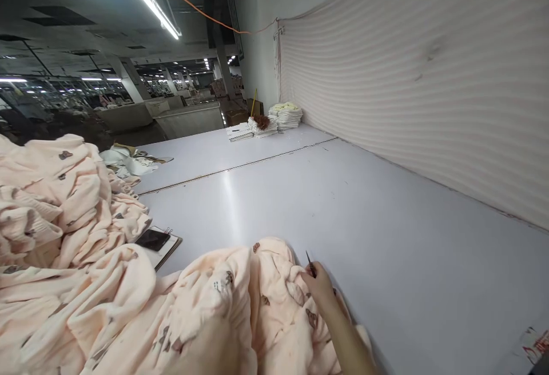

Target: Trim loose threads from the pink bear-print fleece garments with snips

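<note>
My right hand (319, 288) rests on a pile of peach fleece fabric (223, 312) printed with small brown figures, at the near edge of a wide white table (326, 203). Its fingers are pinched round a thin dark tool (310, 263) whose tip points up and away; it looks like small snips. My left hand is out of view, perhaps under the fabric.
More peach fleece (55, 203) is heaped at the left. A dark phone (153, 239) lies on a clipboard beside it. Stacks of folded white and yellow cloth (283, 116) sit at the table's far end. A striped fabric wall (429, 78) runs along the right.
</note>
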Tool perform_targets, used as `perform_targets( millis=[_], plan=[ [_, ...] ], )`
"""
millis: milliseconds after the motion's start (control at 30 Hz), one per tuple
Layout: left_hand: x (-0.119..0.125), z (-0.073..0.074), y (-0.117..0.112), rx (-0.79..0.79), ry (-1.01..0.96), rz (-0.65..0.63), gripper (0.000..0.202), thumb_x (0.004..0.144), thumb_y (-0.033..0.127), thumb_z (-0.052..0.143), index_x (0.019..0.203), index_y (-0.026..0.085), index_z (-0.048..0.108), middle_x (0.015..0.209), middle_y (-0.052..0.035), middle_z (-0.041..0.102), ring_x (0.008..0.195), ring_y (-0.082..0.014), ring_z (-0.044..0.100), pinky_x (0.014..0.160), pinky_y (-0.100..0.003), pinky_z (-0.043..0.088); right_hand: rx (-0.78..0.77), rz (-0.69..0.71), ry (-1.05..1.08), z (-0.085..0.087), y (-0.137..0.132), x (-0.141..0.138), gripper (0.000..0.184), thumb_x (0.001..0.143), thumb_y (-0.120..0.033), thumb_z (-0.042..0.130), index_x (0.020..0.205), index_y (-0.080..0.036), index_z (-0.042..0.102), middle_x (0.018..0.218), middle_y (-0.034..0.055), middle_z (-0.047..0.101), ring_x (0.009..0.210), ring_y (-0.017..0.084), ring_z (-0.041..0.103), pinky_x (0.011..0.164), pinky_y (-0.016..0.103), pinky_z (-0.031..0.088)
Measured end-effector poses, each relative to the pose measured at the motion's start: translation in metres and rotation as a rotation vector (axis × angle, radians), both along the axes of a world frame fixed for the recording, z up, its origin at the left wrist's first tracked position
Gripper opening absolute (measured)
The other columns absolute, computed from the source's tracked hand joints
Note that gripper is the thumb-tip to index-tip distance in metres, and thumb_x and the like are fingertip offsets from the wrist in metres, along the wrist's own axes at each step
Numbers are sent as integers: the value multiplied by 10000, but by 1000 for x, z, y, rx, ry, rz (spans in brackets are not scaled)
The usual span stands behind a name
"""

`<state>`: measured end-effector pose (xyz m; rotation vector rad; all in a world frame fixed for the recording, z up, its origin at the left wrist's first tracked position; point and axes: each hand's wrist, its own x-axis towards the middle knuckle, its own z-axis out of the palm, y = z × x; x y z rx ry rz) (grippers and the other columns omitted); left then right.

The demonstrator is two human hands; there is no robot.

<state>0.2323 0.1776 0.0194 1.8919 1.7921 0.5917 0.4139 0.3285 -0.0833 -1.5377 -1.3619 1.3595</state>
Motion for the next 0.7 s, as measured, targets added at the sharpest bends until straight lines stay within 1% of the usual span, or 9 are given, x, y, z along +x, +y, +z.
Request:
perform_targets(
  millis=[100,167,267,333,367,433,533,633,700],
  plan=[
    [23,3,20,-1,37,-21,252,876,336,565,1091,207,591,1131,-74,610,1001,-235,578,890,-468,456,14,2,193,40,-5,3,75,803,-190,553,818,-194,479,675,-74,467,542,80,462,508,195,382],
    [32,7,31,-2,59,29,365,829,366,598,1144,185,560,1069,-94,609,984,-271,552,903,-495,400,15,64,310,67,-17,-3,110,761,-195,540,828,-213,454,656,-83,431,506,74,410,471,185,343],
    [30,12,43,-8,81,185,441,749,342,616,1142,158,542,1039,-124,568,958,-306,500,846,-451,363,38,174,429,99,-37,-18,118,725,-182,539,807,-213,461,686,-66,447,564,85,429,515,189,371],
    [21,14,46,-36,32,258,292,708,240,582,990,164,590,968,-102,558,913,-291,490,812,-417,343,79,210,456,111,-43,-23,116,717,-173,542,794,-212,464,706,-59,450,611,93,436,563,194,391],
    [14,15,47,-53,-5,279,195,691,183,544,877,179,601,907,-82,558,888,-278,489,807,-405,332,104,215,453,114,-42,-24,111,721,-173,543,790,-213,465,710,-59,447,626,95,434,581,195,393],
    [3,19,46,-87,-109,295,127,668,116,485,708,201,570,805,-43,556,866,-250,493,808,-372,328,161,209,415,114,-34,-23,95,736,-180,546,780,-214,469,706,-60,440,637,100,430,598,196,388],
    [-6,26,42,-143,-266,280,130,743,158,437,657,207,522,718,-5,556,785,-202,526,739,-310,379,259,172,310,104,-14,-21,71,766,-195,533,773,-220,467,702,-58,438,632,112,432,607,210,381],
    [-9,32,39,-323,-832,345,82,766,217,477,779,200,556,703,18,575,707,-169,547,667,-271,414,368,171,199,94,-3,-27,40,785,-215,531,773,-222,493,731,-34,485,675,145,482,651,245,401],
    [-12,35,38,-421,-1202,393,93,721,187,539,804,187,580,695,20,589,715,-166,560,687,-266,425,429,209,141,90,-6,-33,28,783,-218,544,756,-221,545,781,-5,533,744,177,531,693,272,421]
  ],
)
